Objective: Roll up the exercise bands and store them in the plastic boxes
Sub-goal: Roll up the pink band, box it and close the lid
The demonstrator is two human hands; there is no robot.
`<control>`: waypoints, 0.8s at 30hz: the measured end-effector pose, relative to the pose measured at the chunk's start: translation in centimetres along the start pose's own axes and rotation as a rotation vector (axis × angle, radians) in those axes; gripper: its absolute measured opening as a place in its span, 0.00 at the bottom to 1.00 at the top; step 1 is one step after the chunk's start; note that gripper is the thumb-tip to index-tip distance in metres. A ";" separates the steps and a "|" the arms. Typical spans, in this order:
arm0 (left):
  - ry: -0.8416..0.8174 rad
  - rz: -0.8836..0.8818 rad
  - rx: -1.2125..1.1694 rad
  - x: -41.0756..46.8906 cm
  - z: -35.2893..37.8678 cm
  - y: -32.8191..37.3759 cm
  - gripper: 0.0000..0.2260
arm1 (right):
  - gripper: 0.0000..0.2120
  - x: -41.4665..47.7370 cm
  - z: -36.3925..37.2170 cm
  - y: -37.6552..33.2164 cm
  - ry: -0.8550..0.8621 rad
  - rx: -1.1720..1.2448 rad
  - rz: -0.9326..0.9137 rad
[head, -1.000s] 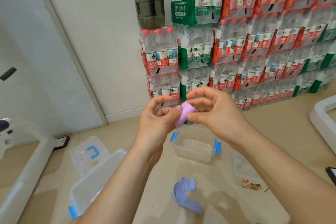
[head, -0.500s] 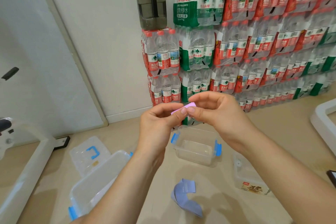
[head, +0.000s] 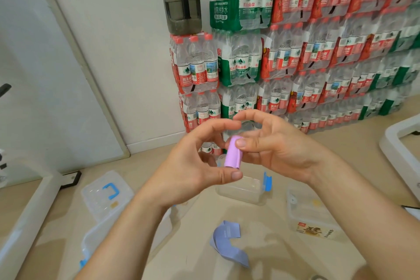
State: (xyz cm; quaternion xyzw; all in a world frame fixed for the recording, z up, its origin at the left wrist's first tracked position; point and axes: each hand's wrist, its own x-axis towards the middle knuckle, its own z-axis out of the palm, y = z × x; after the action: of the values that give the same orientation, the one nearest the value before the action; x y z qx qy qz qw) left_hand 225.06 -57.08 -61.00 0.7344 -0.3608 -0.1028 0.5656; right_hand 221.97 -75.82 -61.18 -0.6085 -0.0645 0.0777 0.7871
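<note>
Head view: pink roll (head: 233,154) pinched by right hand (head: 272,150) at top, left hand (head: 195,170) closed around lower end. Looks light, soft, springy, likely to unroll; best gripped across the loose flap.

Between your hands you see a lilac-pink rolled band (head: 233,153). Below it on the beige floor (head: 284,257) lies a periwinkle-blue band (head: 227,243). Just beneath the roll, the clear box (head: 241,191) carries a blue clasp (head: 267,181). Behind the roll, the bottle packs (head: 295,52) show red, green and white labels; a smoke-grey jug (head: 181,0) tops them.
</note>
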 end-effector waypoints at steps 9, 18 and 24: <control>0.122 0.063 0.237 -0.1 0.5 0.3 0.30 | 0.38 0.2 0.6 0.4 0.087 0.045 0.024; -0.125 0.007 0.158 -0.3 0.1 0.2 0.30 | 0.50 -0.6 1.0 -0.2 0.096 -0.231 -0.009; -0.118 -0.118 -0.150 -0.5 -0.5 -0.2 0.12 | 0.48 -0.8 0.8 0.1 -0.033 -0.178 0.100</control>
State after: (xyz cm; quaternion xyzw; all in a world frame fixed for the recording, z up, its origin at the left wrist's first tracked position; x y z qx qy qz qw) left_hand 225.10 -56.36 -61.08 0.7028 -0.3409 -0.2056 0.5896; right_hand 221.02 -75.21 -61.11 -0.6770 -0.0539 0.1209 0.7240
